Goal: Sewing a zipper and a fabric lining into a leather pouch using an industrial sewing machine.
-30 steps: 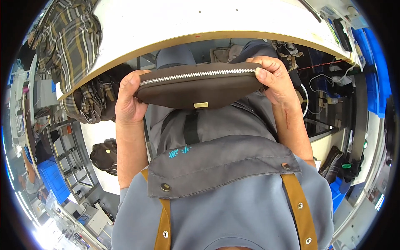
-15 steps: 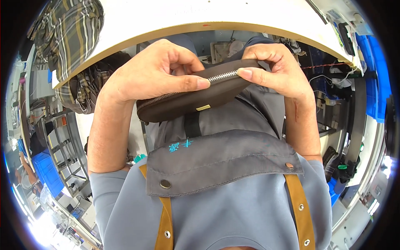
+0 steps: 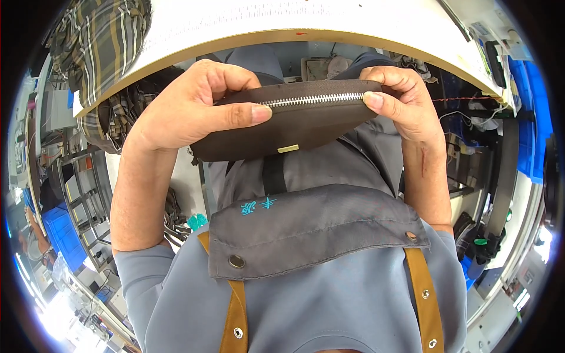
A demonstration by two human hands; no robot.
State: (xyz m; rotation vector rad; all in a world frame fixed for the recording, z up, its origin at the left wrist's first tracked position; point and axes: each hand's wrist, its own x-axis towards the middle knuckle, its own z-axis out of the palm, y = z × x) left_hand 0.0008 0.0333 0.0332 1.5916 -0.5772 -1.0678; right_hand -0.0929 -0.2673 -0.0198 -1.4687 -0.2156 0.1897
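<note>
Between my two hands is a dark brown zippered pouch (image 3: 265, 134), held up over my lap. Its silver metal zipper (image 3: 318, 99) runs along the upper edge, and a small gold-coloured tag (image 3: 288, 149) sits on its front. My left hand (image 3: 206, 103) pinches the left part of the zipper edge, thumb in front and fingers behind. At the right end of the zipper, my right hand (image 3: 400, 100) grips the pouch the same way. The fingers behind the pouch are partly hidden.
A white table (image 3: 259, 23) with a wooden edge curves across the far side. Plaid cloth (image 3: 109, 47) lies over its left corner and hangs down. Blue bins (image 3: 65, 235) stand at the left, and a blue container (image 3: 532, 117) at the right. My grey apron (image 3: 318, 229) covers my front.
My hands have moved apart, the left leftward and the right slightly rightward. The zipper edge is now straighter and more level, with more of the teeth showing between my thumbs.
</note>
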